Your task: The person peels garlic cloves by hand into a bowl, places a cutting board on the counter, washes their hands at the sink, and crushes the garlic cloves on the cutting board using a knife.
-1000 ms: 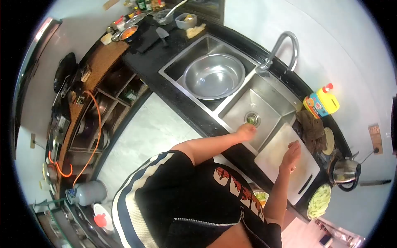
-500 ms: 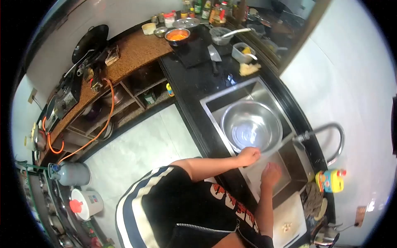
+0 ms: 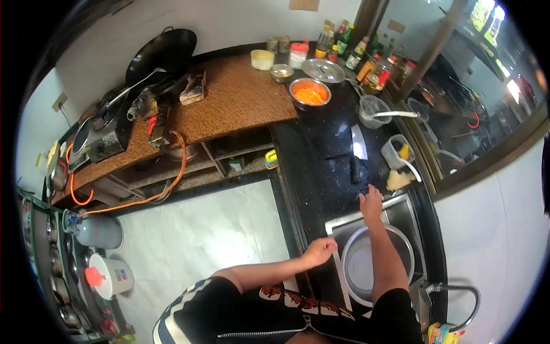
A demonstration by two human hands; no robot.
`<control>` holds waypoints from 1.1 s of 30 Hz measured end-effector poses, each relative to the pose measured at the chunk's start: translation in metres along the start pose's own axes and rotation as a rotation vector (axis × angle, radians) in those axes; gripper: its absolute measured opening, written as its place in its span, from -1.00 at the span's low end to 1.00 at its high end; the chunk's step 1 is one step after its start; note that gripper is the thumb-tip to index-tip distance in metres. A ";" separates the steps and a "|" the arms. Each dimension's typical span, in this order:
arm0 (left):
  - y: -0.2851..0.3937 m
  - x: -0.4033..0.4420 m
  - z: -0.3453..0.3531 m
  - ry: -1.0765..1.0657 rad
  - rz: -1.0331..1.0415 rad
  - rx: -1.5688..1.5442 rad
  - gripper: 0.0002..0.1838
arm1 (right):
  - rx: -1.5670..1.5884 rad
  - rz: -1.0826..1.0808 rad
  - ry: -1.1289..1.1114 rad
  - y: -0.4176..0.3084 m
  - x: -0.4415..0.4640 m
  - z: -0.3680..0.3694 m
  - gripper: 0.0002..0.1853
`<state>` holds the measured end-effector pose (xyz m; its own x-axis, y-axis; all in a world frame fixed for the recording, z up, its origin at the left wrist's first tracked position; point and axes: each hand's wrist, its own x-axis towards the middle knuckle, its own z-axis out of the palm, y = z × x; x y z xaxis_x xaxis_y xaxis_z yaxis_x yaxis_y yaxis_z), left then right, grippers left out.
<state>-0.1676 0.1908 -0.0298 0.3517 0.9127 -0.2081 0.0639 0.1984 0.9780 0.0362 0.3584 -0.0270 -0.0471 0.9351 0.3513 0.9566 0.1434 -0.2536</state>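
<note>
My right hand (image 3: 371, 203) reaches over the sink's far edge to the black counter (image 3: 318, 192), fingers apart. Just beyond its fingertips lies a kitchen knife (image 3: 358, 150) with a broad blade and a black handle pointing toward me. A pale yellowish sponge-like piece (image 3: 400, 180) sits right of that hand. My left hand (image 3: 321, 251), fingers curled in, hovers by the sink's left rim with nothing visible in it. Below my right forearm, a large metal basin (image 3: 358, 269) stands in the steel sink (image 3: 339, 222).
Past the knife are a bowl of orange shreds (image 3: 310, 93), a clear bowl with a white-handled utensil (image 3: 373, 109) and a plastic tub (image 3: 395, 150). Sauce bottles (image 3: 355, 54) line the back. A wok (image 3: 163, 54) leans beside the stove on the left. The faucet (image 3: 458, 289) curves over at right.
My right hand has moved from over the sink's near part to the counter by the knife handle. My left hand has moved left, off the basin. The view has turned toward the counter.
</note>
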 end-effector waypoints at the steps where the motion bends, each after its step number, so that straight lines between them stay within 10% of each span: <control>1: -0.002 -0.001 -0.005 -0.005 -0.007 -0.043 -0.80 | -0.005 0.003 -0.005 -0.004 0.016 0.009 -0.45; 8: -0.030 0.004 -0.019 0.033 -0.045 -0.147 -0.78 | -0.112 0.115 -0.231 -0.010 0.082 0.063 -0.41; 15: -0.040 0.022 -0.018 -0.003 -0.016 -0.194 -0.79 | -0.087 0.283 0.096 -0.020 0.068 0.064 -0.52; 20: -0.012 0.026 -0.003 -0.152 -0.052 -0.114 -0.83 | 0.390 0.455 0.305 -0.023 0.003 0.030 -0.74; 22: -0.020 0.030 0.013 -0.194 -0.007 -0.102 -0.82 | 1.110 0.759 -0.032 -0.016 -0.035 -0.011 -0.71; 26: -0.024 0.035 0.048 -0.345 -0.122 -0.207 -0.82 | 1.592 0.933 0.028 -0.016 -0.126 -0.077 -0.75; 33: -0.009 0.016 0.112 -0.523 -0.155 -0.110 -0.80 | 1.462 0.951 0.359 -0.027 -0.286 -0.168 -0.72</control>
<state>-0.0574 0.1635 -0.0410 0.7646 0.5761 -0.2888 0.0639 0.3781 0.9235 0.0721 0.0324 0.0305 0.5670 0.7781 -0.2703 -0.4053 -0.0222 -0.9139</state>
